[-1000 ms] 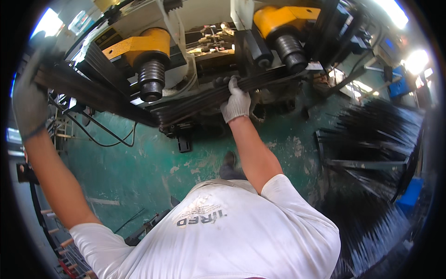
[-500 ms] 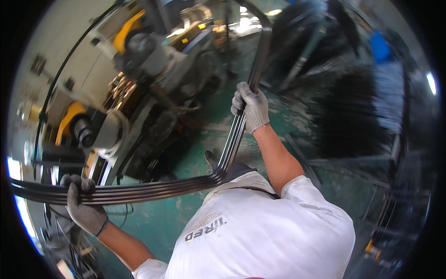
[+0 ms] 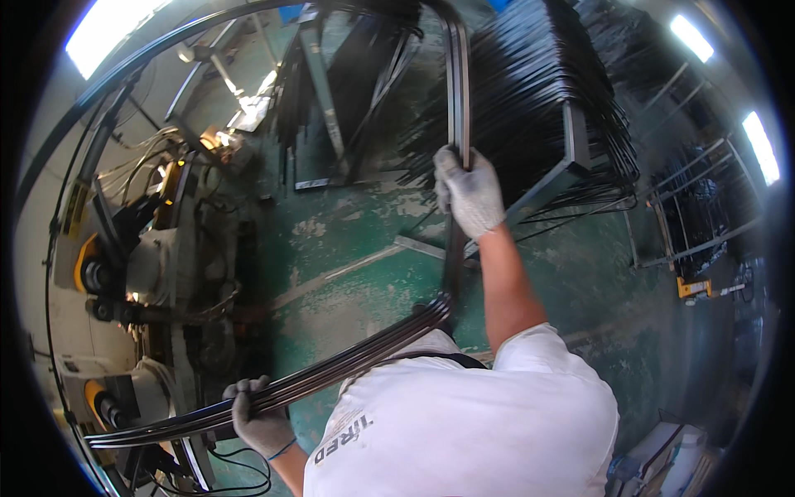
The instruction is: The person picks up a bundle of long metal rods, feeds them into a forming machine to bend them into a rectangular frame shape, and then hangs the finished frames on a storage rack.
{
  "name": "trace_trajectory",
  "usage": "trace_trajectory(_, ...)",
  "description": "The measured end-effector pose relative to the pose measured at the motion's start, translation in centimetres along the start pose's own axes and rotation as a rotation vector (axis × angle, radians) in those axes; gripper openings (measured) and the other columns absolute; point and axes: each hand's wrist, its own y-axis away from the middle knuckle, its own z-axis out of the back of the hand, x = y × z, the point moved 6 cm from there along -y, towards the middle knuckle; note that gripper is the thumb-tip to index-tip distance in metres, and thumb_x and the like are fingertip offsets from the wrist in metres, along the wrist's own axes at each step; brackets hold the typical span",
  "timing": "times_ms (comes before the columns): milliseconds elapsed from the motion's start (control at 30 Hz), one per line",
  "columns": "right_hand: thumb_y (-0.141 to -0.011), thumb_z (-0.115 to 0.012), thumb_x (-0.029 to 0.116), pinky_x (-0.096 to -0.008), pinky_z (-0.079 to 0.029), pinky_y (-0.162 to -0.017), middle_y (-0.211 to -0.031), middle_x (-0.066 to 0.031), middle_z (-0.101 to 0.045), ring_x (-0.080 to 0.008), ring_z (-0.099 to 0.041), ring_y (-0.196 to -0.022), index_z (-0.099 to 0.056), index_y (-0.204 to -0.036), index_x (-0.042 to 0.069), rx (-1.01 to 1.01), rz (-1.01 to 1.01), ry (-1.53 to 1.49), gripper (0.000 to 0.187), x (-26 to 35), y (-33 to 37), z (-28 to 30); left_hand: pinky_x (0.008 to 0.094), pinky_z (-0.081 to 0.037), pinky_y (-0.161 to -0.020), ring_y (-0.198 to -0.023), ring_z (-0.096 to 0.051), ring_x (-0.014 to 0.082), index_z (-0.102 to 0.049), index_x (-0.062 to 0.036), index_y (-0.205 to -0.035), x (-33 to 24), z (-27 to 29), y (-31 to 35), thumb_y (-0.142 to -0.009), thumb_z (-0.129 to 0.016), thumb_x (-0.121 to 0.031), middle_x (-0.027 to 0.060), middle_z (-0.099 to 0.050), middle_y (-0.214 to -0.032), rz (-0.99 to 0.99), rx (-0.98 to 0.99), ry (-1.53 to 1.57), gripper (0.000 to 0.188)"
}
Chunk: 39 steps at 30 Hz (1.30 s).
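A bundle of several dark bent metal tubes (image 3: 356, 358) lies across in front of my body, with a rounded corner close to my waist. Wearing a grey knit glove, my left hand (image 3: 262, 419) is closed round the lower run from beneath, near the tube ends at the lower left. My right hand (image 3: 470, 189), gloved too, grips the run that rises away from me. Beyond it the tubes bend again at the top and sweep left along the picture's rim. Part of the upright run is hidden behind my right fingers.
Many similar bent tubes (image 3: 517, 108) hang stacked on a grey metal rack (image 3: 571, 137) at the far right. Machinery (image 3: 151, 267) with yellow parts and cables lines the left. Another metal stand (image 3: 321, 99) holds dark tubes at the back. The green floor (image 3: 331, 257) is worn.
I have turned to the right, so the machinery sits farther left and the tube racks lie ahead. The tube bundle stays in both hands, its left end now lower in view.
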Motion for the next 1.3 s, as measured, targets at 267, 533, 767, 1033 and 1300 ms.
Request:
trace_trajectory(267,-0.097,-0.081,0.022,-0.03,-0.049,-0.067,-0.075,-0.0015,-0.064,-0.0096,-0.057,-0.069,-0.07,-0.101,0.001,-0.366,0.248,0.615,0.024,12.4,1.9,22.2,0.0563,-0.044,-0.116,-0.103,-0.065,0.0317,-0.063,-0.0049,-0.102,26.1,-4.7,5.7,-0.074,-0.068,0.004,0.0108,-0.067,-0.103,0.703,0.066,0.184,0.029)
trace_trajectory(533,-0.096,-0.081,0.023,-0.0324,-0.05,-0.066,-0.074,-0.0072,-0.065,-0.0146,-0.058,-0.066,-0.068,-0.096,0.002,-0.441,0.422,0.841,0.025,19.9,3.1,30.9,0.0585,-0.04,-0.122,-0.126,-0.06,0.0433,-0.061,0.0054,-0.125,42.8,-4.7,9.1,-0.092,-0.056,-0.004,0.025,-0.067,-0.129,1.287,0.151,0.138,0.034)
trace_trajectory(767,-0.092,-0.082,0.033,-0.0437,-0.056,-0.073,-0.082,-0.015,-0.07,-0.0345,-0.069,-0.072,-0.069,-0.099,0.003,-0.462,0.51,1.201,0.033,18.8,-6.8,41.2,0.0592,-0.052,-0.101,-0.107,-0.065,0.0425,-0.062,-0.0026,-0.125,45.5,-6.6,11.6,-0.097,-0.06,-0.007,0.0231,-0.07,-0.117,0.996,0.267,0.126,0.029)
trace_trajectory(1033,-0.084,-0.086,0.026,-0.0505,-0.039,-0.124,-0.153,-0.0196,-0.056,-0.0362,-0.052,-0.143,-0.046,-0.156,0.001,-0.5,0.613,1.625,0.086,10.9,-17.3,50.5,0.053,-0.059,-0.089,-0.097,-0.072,0.0344,-0.068,-0.003,-0.119,41.1,-19.4,14.6,-0.099,-0.064,-0.011,0.0186,-0.074,-0.107,0.443,0.176,-0.432,0.022)
trace_trajectory(1300,-0.093,-0.069,0.012,-0.053,-0.046,-0.115,-0.152,-0.0166,-0.058,-0.0345,-0.056,-0.14,-0.05,-0.151,0.002,-0.451,0.481,1.842,0.061,11.7,-21.0,53.9,0.0337,-0.058,-0.092,-0.1,-0.071,0.0181,-0.069,0.0024,-0.125,44.6,-45.5,18.7,-0.102,-0.066,-0.005,0.0095,-0.075,-0.112,-0.167,0.742,-0.869,0.025)
